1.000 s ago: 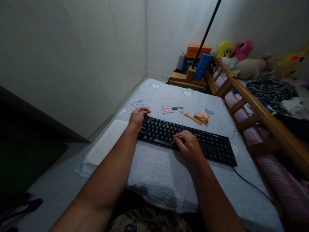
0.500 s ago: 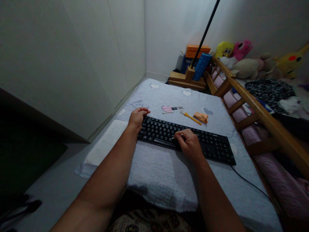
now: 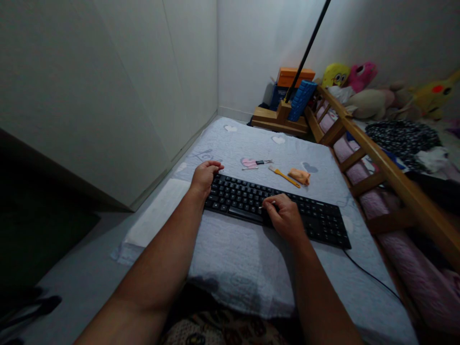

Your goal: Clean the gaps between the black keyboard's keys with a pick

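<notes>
A black computer keyboard [image 3: 237, 194] lies across the light quilted cover. At its left end, my left hand [image 3: 204, 176] grips the edge with curled fingers, the thumb side up. Over the middle keys, near the right of the space bar, my right hand [image 3: 283, 213] pinches a thin white cotton swab [image 3: 261, 207]. The swab's tip points left and is close to the keys; I cannot tell whether it touches them. Beyond the keyboard lie a yellow-handled brush [image 3: 285, 177], a crumpled orange cloth [image 3: 299, 176], a small black-handled tool [image 3: 264, 162] and another cotton swab [image 3: 249, 168].
The keyboard's cable [image 3: 373, 275] trails to the lower right. A folded white cloth [image 3: 154, 213] is left of my left forearm. A wooden bed rail [image 3: 381, 148] borders the right side, a pale cabinet [image 3: 143, 96] the left. A wooden stand [image 3: 283, 117] with a black pole is at the back.
My right hand has shifted slightly to the right over the keys with the cotton swab. My left hand stays at the keyboard's left end.
</notes>
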Motion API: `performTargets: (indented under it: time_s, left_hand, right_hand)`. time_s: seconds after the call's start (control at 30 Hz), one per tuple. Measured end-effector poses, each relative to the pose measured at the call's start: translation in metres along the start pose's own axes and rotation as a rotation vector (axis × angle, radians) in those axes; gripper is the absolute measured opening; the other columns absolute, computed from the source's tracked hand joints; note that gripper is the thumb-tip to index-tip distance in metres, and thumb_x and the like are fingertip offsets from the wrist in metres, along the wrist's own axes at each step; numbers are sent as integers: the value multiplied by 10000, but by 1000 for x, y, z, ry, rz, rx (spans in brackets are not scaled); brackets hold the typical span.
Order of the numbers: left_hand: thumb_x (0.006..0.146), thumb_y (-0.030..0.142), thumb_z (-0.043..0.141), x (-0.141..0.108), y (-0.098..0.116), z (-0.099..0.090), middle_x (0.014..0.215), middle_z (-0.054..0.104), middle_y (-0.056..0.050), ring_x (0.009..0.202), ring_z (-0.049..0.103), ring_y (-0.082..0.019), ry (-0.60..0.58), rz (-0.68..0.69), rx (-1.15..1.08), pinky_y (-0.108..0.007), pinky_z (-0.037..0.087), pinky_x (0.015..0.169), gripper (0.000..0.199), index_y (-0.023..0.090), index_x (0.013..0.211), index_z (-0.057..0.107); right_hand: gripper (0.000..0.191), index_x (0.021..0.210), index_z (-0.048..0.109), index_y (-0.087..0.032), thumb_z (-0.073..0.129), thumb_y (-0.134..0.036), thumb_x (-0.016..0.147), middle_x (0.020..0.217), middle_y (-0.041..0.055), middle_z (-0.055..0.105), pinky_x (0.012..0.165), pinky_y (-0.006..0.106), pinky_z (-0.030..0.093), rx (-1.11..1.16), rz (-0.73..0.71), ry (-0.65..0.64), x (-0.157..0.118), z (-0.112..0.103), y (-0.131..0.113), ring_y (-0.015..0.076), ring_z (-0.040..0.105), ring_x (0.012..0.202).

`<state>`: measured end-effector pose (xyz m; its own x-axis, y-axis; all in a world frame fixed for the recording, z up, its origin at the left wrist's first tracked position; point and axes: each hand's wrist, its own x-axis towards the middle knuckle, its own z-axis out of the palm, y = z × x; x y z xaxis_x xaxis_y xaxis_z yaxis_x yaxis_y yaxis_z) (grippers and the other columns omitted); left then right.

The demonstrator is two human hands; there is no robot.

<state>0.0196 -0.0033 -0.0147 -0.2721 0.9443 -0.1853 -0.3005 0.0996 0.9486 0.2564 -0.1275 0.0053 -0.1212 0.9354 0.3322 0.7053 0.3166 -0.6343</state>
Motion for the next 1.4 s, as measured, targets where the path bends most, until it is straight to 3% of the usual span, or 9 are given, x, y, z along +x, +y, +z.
performTargets:
  time_s: [1.4]
  left_hand:
    - [610,85,575,-1,0,0,721,685,-34,740,621,-158,-6,-2,20,-302,449,841,137,173,697,633]
  right_hand:
    - [168,785,689,-211,557,-183,884,820,52,707,776,359,453,15,-22,-155,-2,-9,-6,218,627,840]
